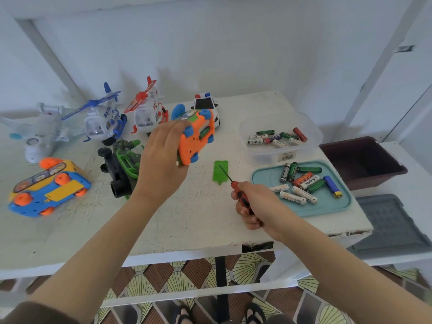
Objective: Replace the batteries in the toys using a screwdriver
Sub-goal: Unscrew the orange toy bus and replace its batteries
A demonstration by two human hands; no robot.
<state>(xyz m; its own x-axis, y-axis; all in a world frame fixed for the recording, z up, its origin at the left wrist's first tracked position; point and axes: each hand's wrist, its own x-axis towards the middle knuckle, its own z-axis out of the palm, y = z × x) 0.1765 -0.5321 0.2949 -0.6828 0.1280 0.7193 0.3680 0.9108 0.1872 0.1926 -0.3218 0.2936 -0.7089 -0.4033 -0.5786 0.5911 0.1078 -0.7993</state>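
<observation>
My left hand (163, 155) grips an orange toy car (197, 136) with blue wheels, held above the table with its underside turned towards me; the battery bay is uncovered and a green battery shows inside. My right hand (252, 206) holds a red-handled screwdriver (233, 183), whose thin tip points up-left over a green battery cover (220, 171) lying flat on the table. A teal tray (264, 174) to the right holds several loose batteries (304, 181). A clear box (280, 155) behind it holds several more batteries (275, 136).
At the left lie a blue and yellow toy bus (49, 185), a black and green toy (121, 167), a white plane (37, 134), two toy helicopters (102, 118) and a police car (205, 104). A dark bin (362, 160) and a grey lid (392, 225) sit right of the white table (187, 218).
</observation>
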